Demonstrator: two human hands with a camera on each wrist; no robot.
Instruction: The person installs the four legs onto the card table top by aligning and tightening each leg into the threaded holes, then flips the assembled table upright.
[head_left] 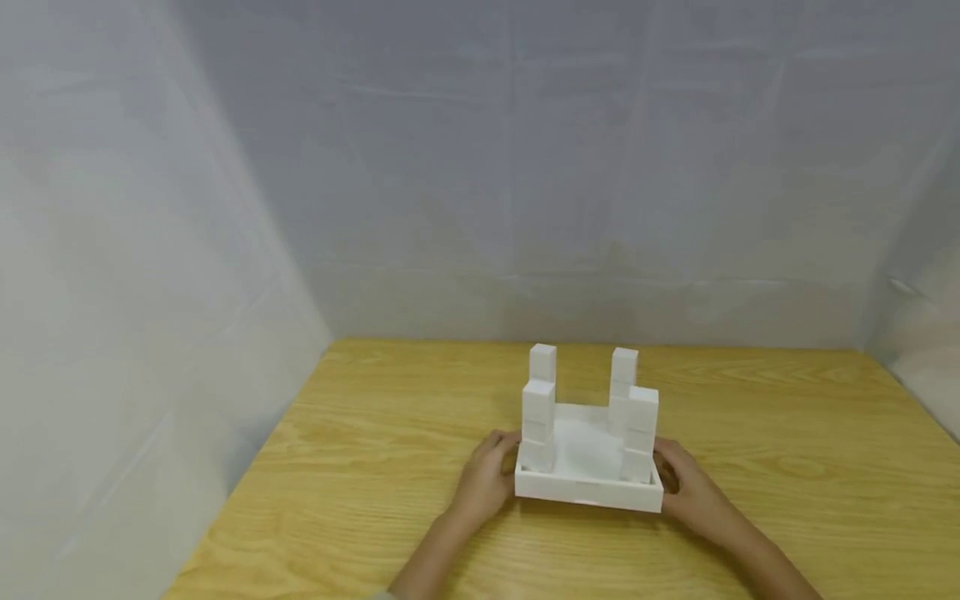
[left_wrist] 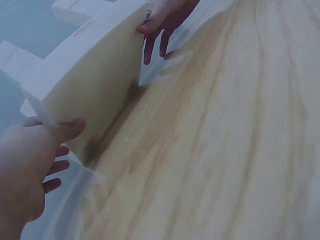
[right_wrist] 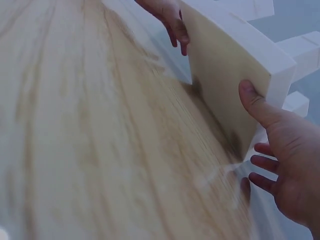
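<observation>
Two bare hands hold a white tray (head_left: 587,490) by its ends on the wooden surface (head_left: 360,467). On one end, the left hand (head_left: 486,477) has its thumb on the near wall and its fingers (left_wrist: 55,167) spread apart behind it. On the other end, the right hand (head_left: 688,487) does the same, fingers (right_wrist: 264,165) apart. Four stacks of white blocks (head_left: 538,408) stand in the tray's corners. Gray sheets (head_left: 480,167) hang behind the surface.

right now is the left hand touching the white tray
Touching. In the left wrist view the left hand has its thumb pressed on the near corner of the white tray; the head view shows that hand against the tray's left end.
</observation>
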